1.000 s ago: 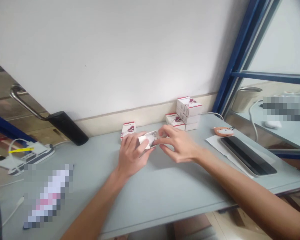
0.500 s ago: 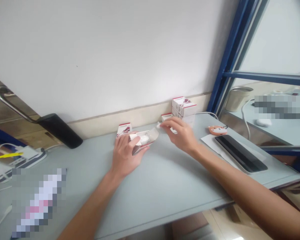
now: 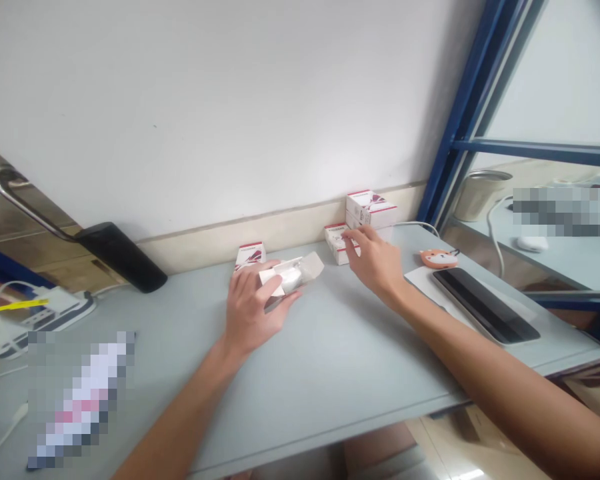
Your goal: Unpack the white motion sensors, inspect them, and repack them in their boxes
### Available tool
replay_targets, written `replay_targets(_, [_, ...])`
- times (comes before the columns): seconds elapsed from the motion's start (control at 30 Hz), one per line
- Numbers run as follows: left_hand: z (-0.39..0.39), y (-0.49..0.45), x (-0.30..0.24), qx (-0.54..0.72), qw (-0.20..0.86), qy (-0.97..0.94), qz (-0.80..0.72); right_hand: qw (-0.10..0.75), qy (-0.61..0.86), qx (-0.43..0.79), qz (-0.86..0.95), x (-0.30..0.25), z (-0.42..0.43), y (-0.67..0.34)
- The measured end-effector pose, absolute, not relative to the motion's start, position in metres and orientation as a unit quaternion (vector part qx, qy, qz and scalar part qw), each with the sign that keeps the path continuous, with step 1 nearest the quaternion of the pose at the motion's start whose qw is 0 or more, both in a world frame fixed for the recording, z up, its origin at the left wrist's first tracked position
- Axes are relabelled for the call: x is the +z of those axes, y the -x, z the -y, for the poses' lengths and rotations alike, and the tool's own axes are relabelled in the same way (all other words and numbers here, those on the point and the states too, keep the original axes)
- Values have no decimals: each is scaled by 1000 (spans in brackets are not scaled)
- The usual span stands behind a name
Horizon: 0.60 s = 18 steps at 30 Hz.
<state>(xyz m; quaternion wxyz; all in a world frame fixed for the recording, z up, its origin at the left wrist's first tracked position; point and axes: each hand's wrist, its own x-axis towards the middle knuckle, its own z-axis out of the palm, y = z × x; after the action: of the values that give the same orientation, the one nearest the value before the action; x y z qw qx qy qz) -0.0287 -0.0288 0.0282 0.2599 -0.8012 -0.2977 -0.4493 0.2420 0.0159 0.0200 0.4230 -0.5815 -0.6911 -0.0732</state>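
Note:
My left hand [image 3: 253, 303] is wrapped around a small white carton [image 3: 312, 265] whose end flap stands open toward the right. Inside the carton lies something white in clear plastic [image 3: 291, 276]; its kind is not plain. My right hand [image 3: 377, 263] is raised off the table with thumb and forefinger pinched together. Its fingertips overlap a low white-and-red box [image 3: 336, 245] from this viewpoint; what they hold, if anything, cannot be made out. Just beyond, taller stacked boxes [image 3: 370, 208] of the same print stand by the wall. Another such box [image 3: 251, 253] is partly behind my left hand.
On the right lie a black-screened phone [image 3: 485, 303] and an orange animal-faced item [image 3: 439, 258]. A black cylinder on a metal arm [image 3: 123, 257] reaches in from the left. A power strip [image 3: 45, 323] and a blurred-out item [image 3: 80, 400] lie at left. A blue frame [image 3: 455, 120] borders the right.
My right hand has moved slightly right, away from the open carton. The small white piece seen at its fingertips before is no longer distinguishable. My left hand keeps its hold on the carton.

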Motion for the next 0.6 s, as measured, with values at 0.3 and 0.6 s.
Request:
replay_targets(0.3, [34, 23, 26, -358, 367, 809, 287, 478, 427, 132, 756, 25, 22, -193])
replay_targets(0.6, [37, 12, 21, -363, 271, 853, 260, 487, 451, 315, 678, 16, 5, -188])
